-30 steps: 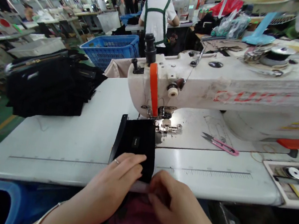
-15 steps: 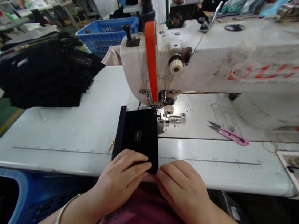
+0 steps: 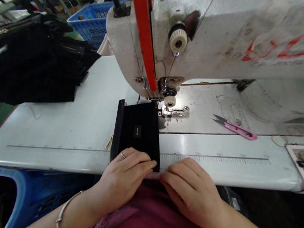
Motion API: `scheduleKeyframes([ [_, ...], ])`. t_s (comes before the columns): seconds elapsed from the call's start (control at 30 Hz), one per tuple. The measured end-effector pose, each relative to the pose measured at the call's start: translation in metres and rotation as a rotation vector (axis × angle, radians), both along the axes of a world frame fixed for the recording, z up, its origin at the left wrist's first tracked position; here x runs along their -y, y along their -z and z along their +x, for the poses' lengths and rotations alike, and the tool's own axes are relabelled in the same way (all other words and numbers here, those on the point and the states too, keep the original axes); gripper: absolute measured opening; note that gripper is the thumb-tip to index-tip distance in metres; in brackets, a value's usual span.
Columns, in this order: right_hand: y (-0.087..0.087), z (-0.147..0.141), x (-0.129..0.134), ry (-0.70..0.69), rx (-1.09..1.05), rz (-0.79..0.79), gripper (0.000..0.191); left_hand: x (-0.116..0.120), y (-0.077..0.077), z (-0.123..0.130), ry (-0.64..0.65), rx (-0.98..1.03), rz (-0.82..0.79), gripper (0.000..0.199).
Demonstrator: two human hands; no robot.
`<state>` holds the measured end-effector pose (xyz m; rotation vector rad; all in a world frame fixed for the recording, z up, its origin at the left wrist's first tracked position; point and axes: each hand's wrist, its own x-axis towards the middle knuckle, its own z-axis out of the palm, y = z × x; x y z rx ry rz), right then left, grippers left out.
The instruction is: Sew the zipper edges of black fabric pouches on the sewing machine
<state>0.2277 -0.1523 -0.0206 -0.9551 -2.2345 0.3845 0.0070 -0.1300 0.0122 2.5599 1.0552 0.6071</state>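
Observation:
A black fabric pouch (image 3: 147, 124) with a small label lies flat on the sewing machine's table, its far edge at the presser foot (image 3: 166, 110). A gold zipper pull (image 3: 109, 142) sticks out at its left side. My left hand (image 3: 124, 177) is closed on the pouch's near end, thumb and fingers pressed together by its lower right corner. Just right of that corner, at the table's front edge, my right hand (image 3: 189, 188) has its fingers curled together. Whatever they may pinch is hidden.
The sewing machine (image 3: 218, 51) spans the back right. Pink thread snips (image 3: 236, 129) lie right of the presser foot. Black fabric pieces (image 3: 35, 61) are heaped at the left. One blue crate (image 3: 88, 21) stands behind, another blue crate (image 3: 21, 186) below the table's front edge.
The view has come closer and tilted down. My right hand has drawn slightly away from the pouch's corner. The pouch stays under my left hand at the presser foot.

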Motion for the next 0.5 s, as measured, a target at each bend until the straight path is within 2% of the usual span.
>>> scheduleKeyframes([
  [0.17, 0.0, -0.005, -0.001, 0.032, 0.077, 0.054, 0.014, 0.002, 0.001, 0.002, -0.058, 0.057, -0.01, 0.023],
  [0.3, -0.001, -0.007, -0.003, -0.005, 0.034, 0.082, 0.012, 0.007, 0.003, 0.0, -0.063, 0.062, 0.096, 0.023],
  [0.5, -0.001, -0.003, -0.003, -0.035, 0.029, 0.078, 0.014, 0.01, 0.008, -0.005, 0.037, -0.065, 0.128, 0.026],
])
